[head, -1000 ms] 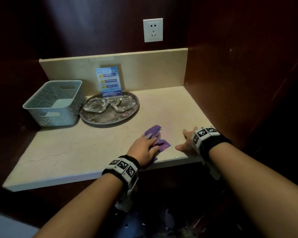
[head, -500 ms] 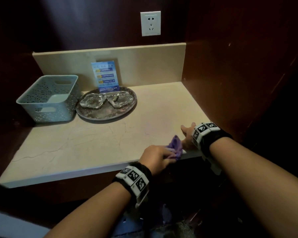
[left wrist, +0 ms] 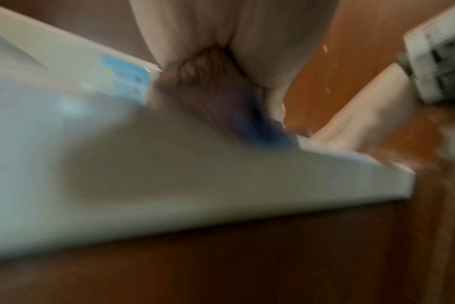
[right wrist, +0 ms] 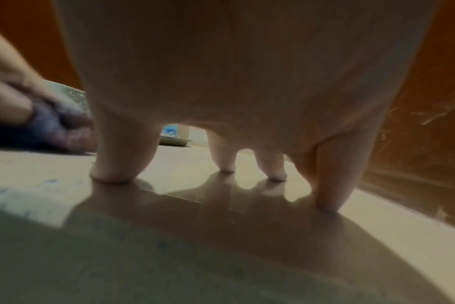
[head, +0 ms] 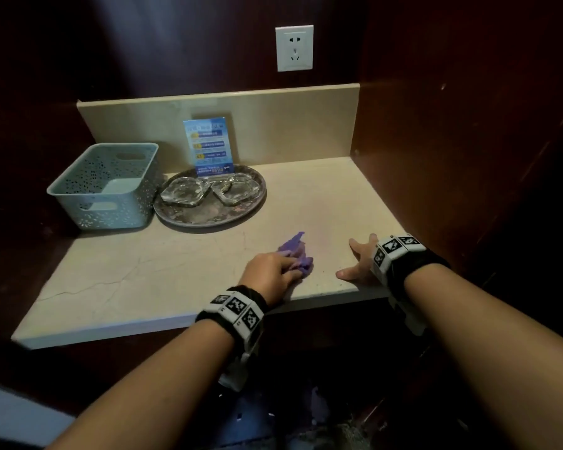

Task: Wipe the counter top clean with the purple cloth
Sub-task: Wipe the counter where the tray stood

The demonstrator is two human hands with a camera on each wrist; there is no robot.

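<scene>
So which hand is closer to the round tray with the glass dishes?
The left hand. It holds the purple cloth on the counter, in front of the tray. The right hand rests further right, at the counter's front corner.

The beige desk [head: 182, 271] carries a basket [head: 106, 186] at ten o'clock, a round tray [head: 208, 214] beside it, and the purple cloth [head: 294, 254] at five.

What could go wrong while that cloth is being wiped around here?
1. The left hand wipes the cloth near the counter's front edge; crumbs might fall to the floor.
2. A wide stroke towards the tray might knock its glass dishes.
3. The right hand rests on the counter, covering a patch that may get missed.
</scene>
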